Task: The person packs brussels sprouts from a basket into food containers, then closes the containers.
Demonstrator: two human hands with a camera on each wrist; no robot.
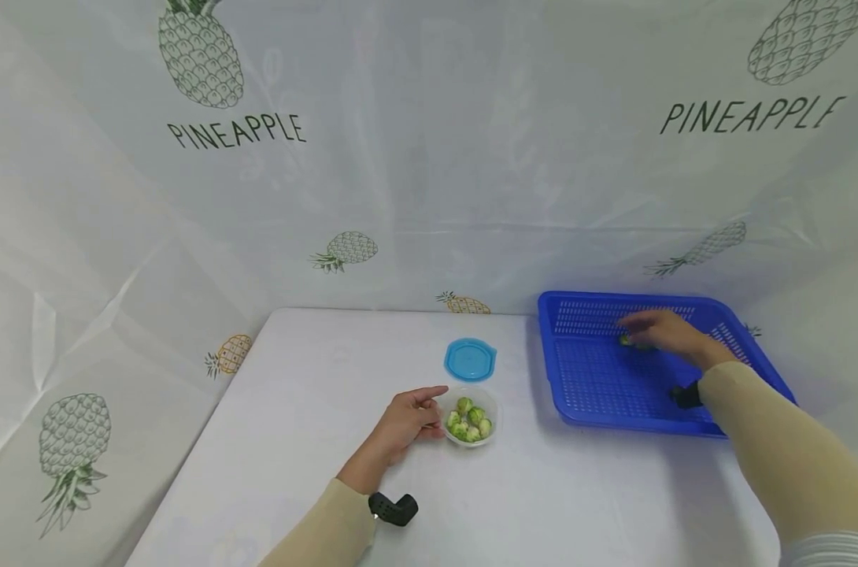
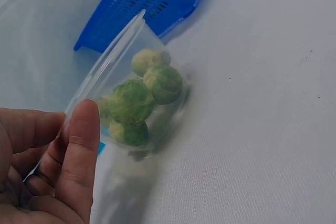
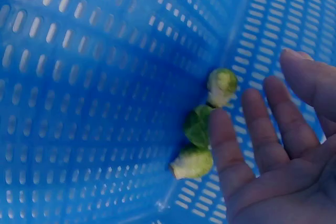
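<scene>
Evidently for steadiness, the left hand pinches the rim of the clear bowl at its near-left side, thumb and finger closed narrowly on the plastic; gripping only the edge leaves the bowl's mouth uncovered. Several sprouts sit inside the bowl, gathered by its walls so they cannot roll off over the white table. Just beyond the bowl lies a blue lid, flat and off to one side, so it does not block the top. Well to the right of the bowl stands the blue basket, where at least three loose sprouts lie close together. Over them reaches the right hand, fingers spread fairly wide and grasping nothing; whether a fingertip touches one, I cannot tell.
</scene>
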